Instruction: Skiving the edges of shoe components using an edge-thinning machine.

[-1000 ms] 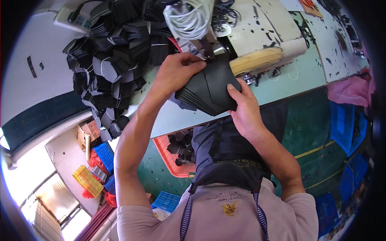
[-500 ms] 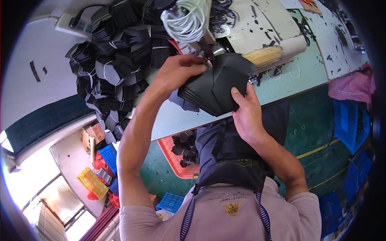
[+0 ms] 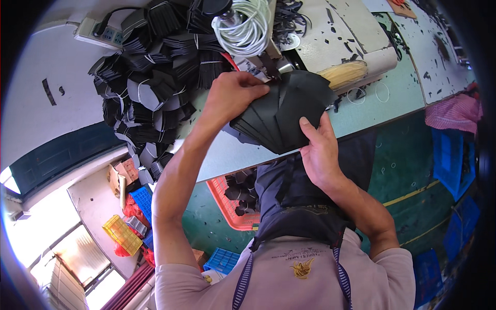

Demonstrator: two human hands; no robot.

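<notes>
A fanned stack of black flat pieces point(image 3: 299, 116) is spread between my two hands above the table's front edge. My right hand point(image 3: 320, 147) grips its right side, thumb on top and fingers underneath. At the upper left edge of the stack, my left hand point(image 3: 232, 95) is closed, its thumb and fingertips pinching at the topmost pieces. Just beyond the left fingertips stands a small machine with a metal part point(image 3: 284, 66), partly hidden by the stack. The lower left corners of the pieces show as separate layers.
Tied bundles of black pieces point(image 3: 147, 93) are heaped at the left of the table point(image 3: 217, 155). A white cord coil point(image 3: 243, 33) hangs over the machine. Right of it lies a yellowish roll point(image 3: 343, 74), with black scraps behind. A coral basket point(image 3: 219, 201) holding black pieces is below.
The pieces at the left of the stack have spread further apart. My left fingers have bent over the stack's edge. The whole view has shifted slightly.
</notes>
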